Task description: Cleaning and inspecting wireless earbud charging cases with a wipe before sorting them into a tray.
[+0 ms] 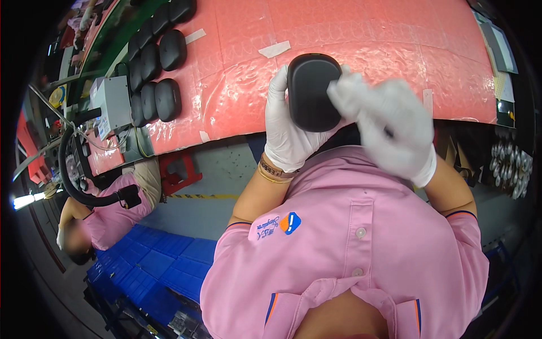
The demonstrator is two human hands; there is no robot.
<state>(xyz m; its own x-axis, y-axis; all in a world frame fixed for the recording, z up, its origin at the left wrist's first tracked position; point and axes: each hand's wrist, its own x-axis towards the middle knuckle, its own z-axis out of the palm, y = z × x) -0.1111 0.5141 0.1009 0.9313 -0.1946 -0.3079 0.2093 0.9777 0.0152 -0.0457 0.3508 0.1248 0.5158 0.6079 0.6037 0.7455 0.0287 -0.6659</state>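
A glossy-edged black oval case point(313, 93) with rounded ends is held upright in front of me, near the bench's front edge. My left hand point(288, 127), in a white glove, is closed round its left side and lower end, with the thumb along the left edge. On the other side, my right hand point(395, 121), also white-gloved, is smeared by motion. Its fingertips overlap the case's right edge; whether they touch it or hold anything cannot be made out. A dark spot shows on the right glove.
Several similar black cases point(172, 50) lie in rows on the bench's left side. Pink plastic sheeting point(361, 34) with tape strips covers the bench. A grey box point(114, 104) stands at its left end. Beyond are a co-worker in pink point(121, 212) and blue bins point(147, 263).
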